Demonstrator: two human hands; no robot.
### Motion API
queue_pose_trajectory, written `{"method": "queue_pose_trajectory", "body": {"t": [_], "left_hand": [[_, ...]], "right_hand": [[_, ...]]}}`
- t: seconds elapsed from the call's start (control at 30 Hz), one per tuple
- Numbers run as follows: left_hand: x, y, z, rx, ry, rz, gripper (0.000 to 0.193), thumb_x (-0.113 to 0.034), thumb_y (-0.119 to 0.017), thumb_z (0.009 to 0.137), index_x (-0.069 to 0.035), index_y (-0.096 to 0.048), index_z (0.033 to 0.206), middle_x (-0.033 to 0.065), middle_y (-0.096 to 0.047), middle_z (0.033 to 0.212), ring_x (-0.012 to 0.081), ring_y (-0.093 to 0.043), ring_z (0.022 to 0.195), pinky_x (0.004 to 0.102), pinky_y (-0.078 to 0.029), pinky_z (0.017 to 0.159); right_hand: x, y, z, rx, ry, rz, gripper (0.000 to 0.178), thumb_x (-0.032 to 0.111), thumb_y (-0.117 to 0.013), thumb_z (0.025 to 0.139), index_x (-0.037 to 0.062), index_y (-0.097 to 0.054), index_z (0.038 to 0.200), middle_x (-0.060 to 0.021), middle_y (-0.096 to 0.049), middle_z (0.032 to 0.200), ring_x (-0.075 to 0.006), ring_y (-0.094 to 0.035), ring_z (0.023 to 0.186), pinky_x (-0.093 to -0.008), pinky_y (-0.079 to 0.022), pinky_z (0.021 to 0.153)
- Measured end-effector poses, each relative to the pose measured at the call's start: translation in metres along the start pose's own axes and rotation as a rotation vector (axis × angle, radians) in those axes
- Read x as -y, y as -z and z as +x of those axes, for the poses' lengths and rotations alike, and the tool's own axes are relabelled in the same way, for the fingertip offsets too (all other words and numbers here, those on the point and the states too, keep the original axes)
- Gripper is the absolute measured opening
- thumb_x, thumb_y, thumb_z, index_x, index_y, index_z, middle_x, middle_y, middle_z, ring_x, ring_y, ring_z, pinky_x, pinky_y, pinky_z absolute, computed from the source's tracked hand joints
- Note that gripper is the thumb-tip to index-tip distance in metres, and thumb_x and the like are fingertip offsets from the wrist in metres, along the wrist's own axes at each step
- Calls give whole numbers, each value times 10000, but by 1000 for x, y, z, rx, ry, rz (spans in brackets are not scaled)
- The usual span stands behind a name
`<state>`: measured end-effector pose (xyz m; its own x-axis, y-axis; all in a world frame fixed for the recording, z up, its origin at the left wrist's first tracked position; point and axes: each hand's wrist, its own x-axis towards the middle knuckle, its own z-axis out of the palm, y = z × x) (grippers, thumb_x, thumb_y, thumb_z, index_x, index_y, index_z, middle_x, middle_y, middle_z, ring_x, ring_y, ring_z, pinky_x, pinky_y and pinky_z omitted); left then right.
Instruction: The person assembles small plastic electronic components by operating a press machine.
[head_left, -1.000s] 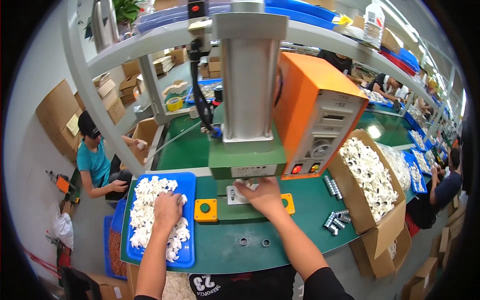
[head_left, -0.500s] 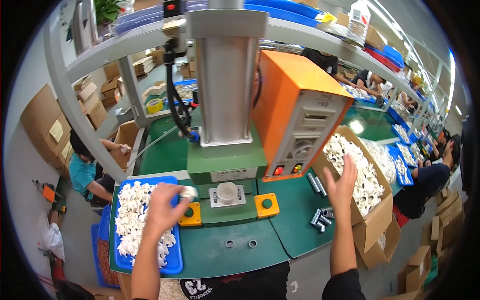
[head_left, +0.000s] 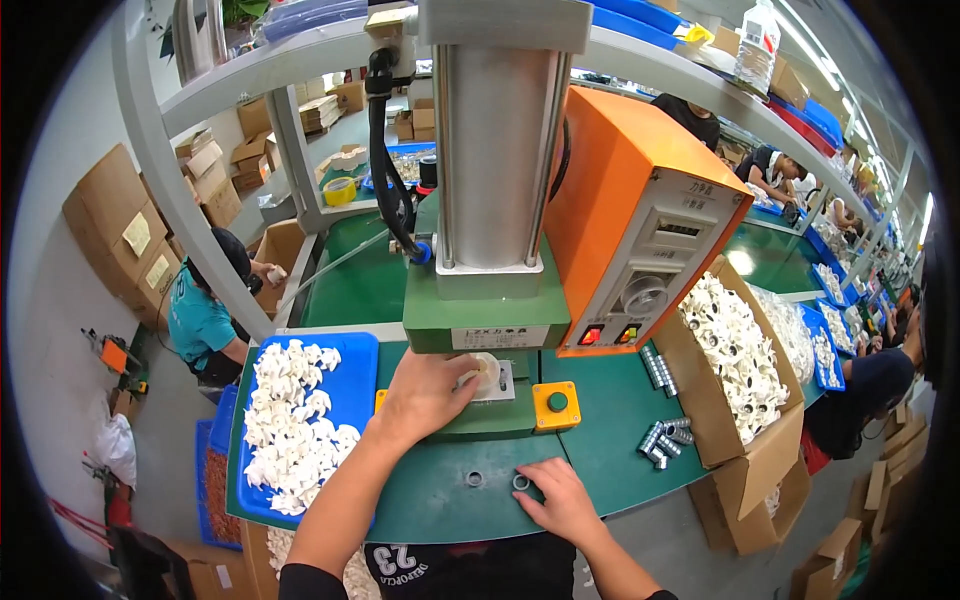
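My left hand (head_left: 425, 395) reaches to the green press, its thumb and fingers closed at the round whitish holder (head_left: 487, 372) under the press head. The white plastic piece it carried is mostly hidden by the fingers there. Near the table's front edge, my right hand (head_left: 562, 500) has thumb and forefinger closed about a small grey metal ring (head_left: 521, 482). A second ring (head_left: 474, 479) lies just left of it. Left of the press sits a blue tray (head_left: 352, 385) heaped with white curved plastic pieces (head_left: 290, 440).
An orange control box (head_left: 640, 200) stands right of the press. A yellow box with a green button (head_left: 556, 405) flanks the holder. Metal rings in stacks (head_left: 660, 440) lie beside a cardboard carton (head_left: 745, 455) of white pieces. A person in teal (head_left: 205, 315) sits at far left.
My left hand has carried a white plastic piece from beside the tray to the press holder. My right hand has come down from beside the carton to a ring. The view has shifted.
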<state>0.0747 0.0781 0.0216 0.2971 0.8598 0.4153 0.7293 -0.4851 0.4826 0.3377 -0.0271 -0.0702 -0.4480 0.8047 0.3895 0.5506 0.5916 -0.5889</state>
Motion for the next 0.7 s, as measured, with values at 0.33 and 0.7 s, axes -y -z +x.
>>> {"method": "queue_pose_trajectory", "body": {"t": [0.33,0.7], "left_hand": [[-18,1,-36,-17,-186,308,501,-239,-780,841,-36,-668,1284,143,-631,1356,368,-564,1246,463,-485,1031],[-3,8,-100,-217,96,236,361,-121,-792,800,3,-725,1132,150,-671,1216,377,-576,1174,466,-495,987]], "right_hand": [[9,18,80,-224,-28,175,534,6,-836,768,-24,-613,1253,-104,-691,938,-158,-650,723,-297,-557,679],[16,1,178,-285,-289,452,295,114,-854,786,-22,-696,995,-94,-739,877,-146,-651,731,-303,-534,696]]}}
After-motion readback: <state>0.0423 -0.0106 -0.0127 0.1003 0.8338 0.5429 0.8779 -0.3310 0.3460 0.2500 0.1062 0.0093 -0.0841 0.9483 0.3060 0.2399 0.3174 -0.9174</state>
